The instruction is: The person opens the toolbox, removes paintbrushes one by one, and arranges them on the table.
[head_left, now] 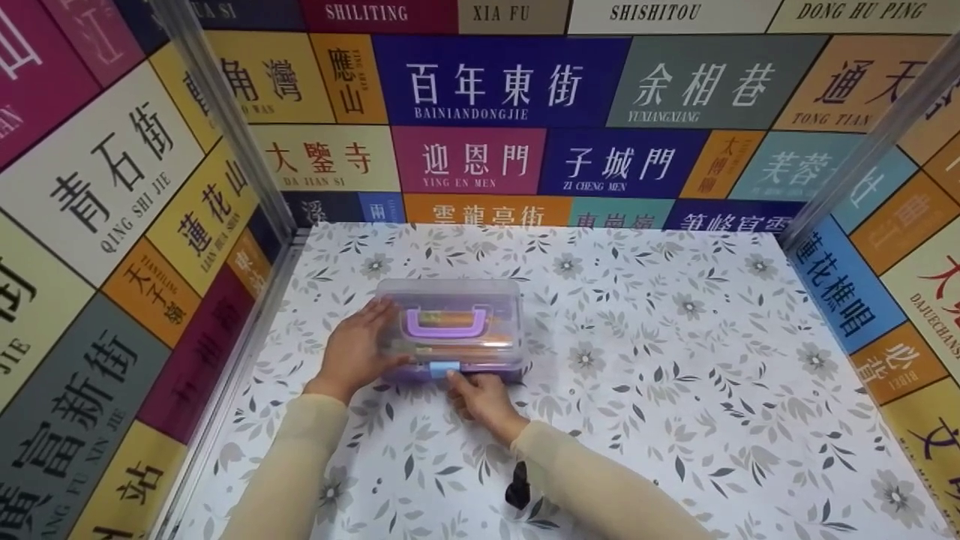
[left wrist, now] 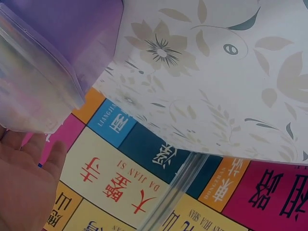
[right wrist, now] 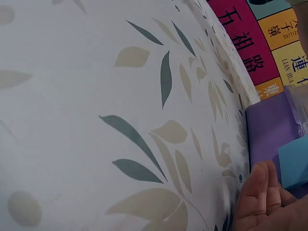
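A clear-lidded plastic storage box (head_left: 499,322) with a purple base and a purple carrying handle (head_left: 448,324) lies on the patterned surface. Long orange items, blurred by the lid, show inside. My left hand (head_left: 360,349) holds the box's left side, thumb toward the front and fingers along the lid; in the left wrist view that hand (left wrist: 29,178) is partly cut off. At the front, my right hand (head_left: 484,401) has its thumb at the light-blue latch (head_left: 444,368), fingers bent below. In the right wrist view, fingertips (right wrist: 260,175) lie beside the purple base (right wrist: 269,130).
A white tabletop (head_left: 675,375) with grey flowers and leaves spreads around the box. Panels of colourful place-name signs (head_left: 502,82) rise at the back and both sides. A small black object (head_left: 517,487) is beside my right forearm.
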Motion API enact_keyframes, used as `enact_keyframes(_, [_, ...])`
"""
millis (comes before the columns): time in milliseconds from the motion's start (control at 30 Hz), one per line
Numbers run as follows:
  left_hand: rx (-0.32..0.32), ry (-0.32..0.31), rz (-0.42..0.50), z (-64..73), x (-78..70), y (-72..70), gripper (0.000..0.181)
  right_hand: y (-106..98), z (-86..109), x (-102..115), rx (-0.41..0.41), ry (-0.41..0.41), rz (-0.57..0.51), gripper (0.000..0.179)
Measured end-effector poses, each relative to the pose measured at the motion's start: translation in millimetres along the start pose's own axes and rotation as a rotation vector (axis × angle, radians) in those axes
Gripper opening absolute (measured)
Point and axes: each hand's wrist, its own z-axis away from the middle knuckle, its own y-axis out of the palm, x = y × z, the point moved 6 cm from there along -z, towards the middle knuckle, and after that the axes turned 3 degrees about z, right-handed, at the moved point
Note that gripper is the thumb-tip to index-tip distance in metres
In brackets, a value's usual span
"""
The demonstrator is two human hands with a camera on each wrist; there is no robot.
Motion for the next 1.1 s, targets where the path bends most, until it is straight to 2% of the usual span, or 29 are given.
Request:
enact_keyframes(333, [-0.021,0.025,0.019,0.8,0.2,-1.0,0.095,3,-1.5,0,0.025,0.092,-0.058,0.059])
enact_keyframes(633, [-0.029,0.041,0.019,0.8,-0.2,-0.3,0.094,3,-2.8,-6,0.026,0.189,-0.166,0.061])
enact_keyframes(933, [-0.011,0.028,0.012,-0.4,0.0,1.7,0.094,-2,-6.2,-13,0.014,0.239,-0.203,0.068])
enact_keyframes(1100, [-0.027,0.028,0.021,0.2,-0.1,-0.3,0.097,3,-5.7,-5,0.031,0.239,-0.225,0.07])
